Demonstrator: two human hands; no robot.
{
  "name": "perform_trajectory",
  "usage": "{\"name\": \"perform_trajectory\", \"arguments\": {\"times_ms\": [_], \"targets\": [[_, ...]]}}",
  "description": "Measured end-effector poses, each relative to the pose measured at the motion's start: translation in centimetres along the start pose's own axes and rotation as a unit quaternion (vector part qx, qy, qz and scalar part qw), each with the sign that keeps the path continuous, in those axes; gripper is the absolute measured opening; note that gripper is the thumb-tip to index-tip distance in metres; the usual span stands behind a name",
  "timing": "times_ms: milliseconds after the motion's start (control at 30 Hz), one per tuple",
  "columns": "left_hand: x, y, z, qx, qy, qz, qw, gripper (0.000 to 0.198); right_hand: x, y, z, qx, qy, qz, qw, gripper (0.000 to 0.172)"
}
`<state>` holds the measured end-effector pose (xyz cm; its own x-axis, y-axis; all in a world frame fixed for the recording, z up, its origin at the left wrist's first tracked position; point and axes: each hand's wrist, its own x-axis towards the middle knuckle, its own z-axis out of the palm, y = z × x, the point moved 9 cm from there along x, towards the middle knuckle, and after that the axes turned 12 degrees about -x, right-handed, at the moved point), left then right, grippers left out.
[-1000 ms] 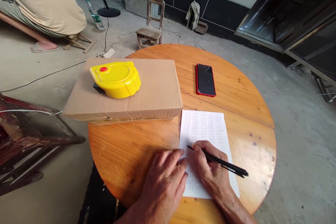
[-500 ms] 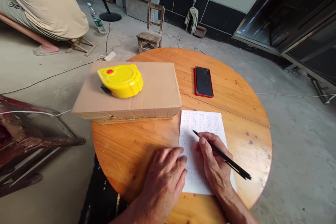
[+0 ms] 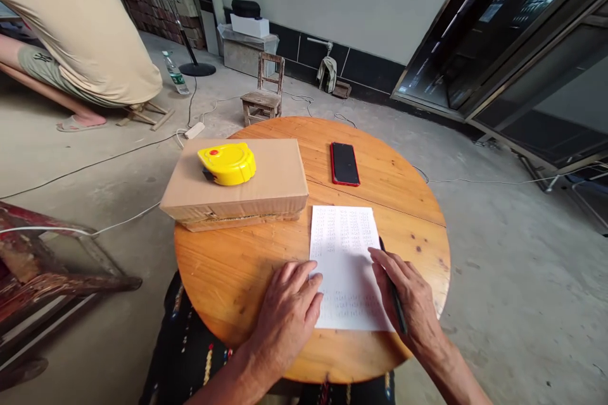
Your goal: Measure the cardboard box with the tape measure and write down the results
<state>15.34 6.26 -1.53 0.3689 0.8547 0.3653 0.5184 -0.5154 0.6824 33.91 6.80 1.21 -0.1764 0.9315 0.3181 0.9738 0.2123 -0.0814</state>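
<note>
A slipper (image 3: 67, 125) and wooden chair (image 3: 261, 99) suggest a home.

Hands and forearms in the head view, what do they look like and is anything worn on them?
The left hand and right hand are bare: no gloves, rings or watch show. The forearms have no sleeves in view. Clothing lower down is black with coloured flecks.
</note>
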Motion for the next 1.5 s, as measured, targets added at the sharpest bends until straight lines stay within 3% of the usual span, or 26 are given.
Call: {"name": "perform_trajectory", "arguments": {"times_ms": [167,300,433,600,733,867,967,1233,1500], "targets": [[-0.7,0.1,-1.1,0.01,0.031,0.009,0.999,0.028,-1.5,3.2,-1.0,0.032,0.02,0.096,0.995,0.026],[-1.3,0.0,-1.9,0.042,0.053,-0.013,0.998,0.034,-1.4,5.1,-1.0,-0.004,-0.005,0.142,0.99,0.031],[-1.9,1.2,-0.7,0.058,0.022,-0.008,0.998,0.045,-1.4,4.9,-0.2,-0.02,-0.029,0.121,0.992,0.032],[-2.6,2.7,0.7,0.057,0.007,-0.022,0.998,0.048,-2.1,4.6,-0.3,-0.007,-0.004,0.096,0.995,0.028],[-3.1,3.6,1.2,0.067,-0.001,-0.021,0.998,0.04,-2.3,2.7,-0.6,-0.025,0.007,0.038,0.999,0.03],[-3.9,4.7,2.4,0.05,-0.031,0.003,0.998,0.038,-1.4,-2.2,0.9,-0.046,-0.047,-0.078,0.995,0.038],[-4.6,4.7,3.0,0.049,-0.035,0.006,0.998,0.037,-0.9,-4.3,2.1,-0.064,-0.086,-0.132,0.985,0.036],[-4.9,3.8,2.8,0.017,-0.007,0.012,1.0,0.04,-0.9,-3.6,1.8,-0.089,-0.098,-0.159,0.978,0.037],[-4.6,3.7,2.7,0.003,0.004,0.015,1.0,0.036,-1.1,-4.5,2.0,-0.112,-0.109,-0.16,0.975,0.039]]}}
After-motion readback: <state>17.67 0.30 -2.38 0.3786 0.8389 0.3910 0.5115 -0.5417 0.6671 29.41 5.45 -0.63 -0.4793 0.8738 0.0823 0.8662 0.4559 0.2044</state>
